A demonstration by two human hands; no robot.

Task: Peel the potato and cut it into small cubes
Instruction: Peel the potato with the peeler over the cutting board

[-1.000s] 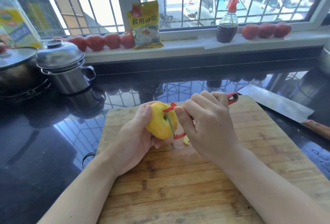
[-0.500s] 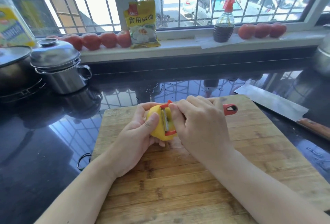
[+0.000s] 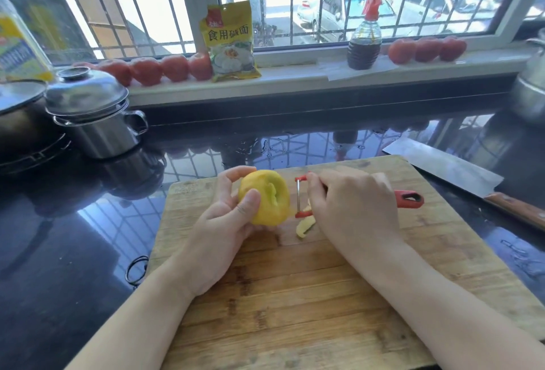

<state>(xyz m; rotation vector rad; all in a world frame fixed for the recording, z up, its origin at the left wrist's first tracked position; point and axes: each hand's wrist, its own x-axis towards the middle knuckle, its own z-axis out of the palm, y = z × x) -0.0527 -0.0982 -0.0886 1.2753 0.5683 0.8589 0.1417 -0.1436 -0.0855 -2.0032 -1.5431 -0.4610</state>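
head view, facing down, close over cutting board

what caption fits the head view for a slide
Left hand holds a mostly peeled potato over the cutting board; right hand holds a red peeler beside it.

This is a home kitchen. A glossy black counter runs under a barred window that looks out on parked cars. On the counter lies a wooden cutting board, with a cleaver just beside its right edge. At the left stand a lidded steel pot and a dark pan on a burner. Along the sill sit rows of tomatoes, a yellow food packet with Chinese print and a bottle of dark sauce. A big oil bottle stands at far left, and a steel kettle at far right.
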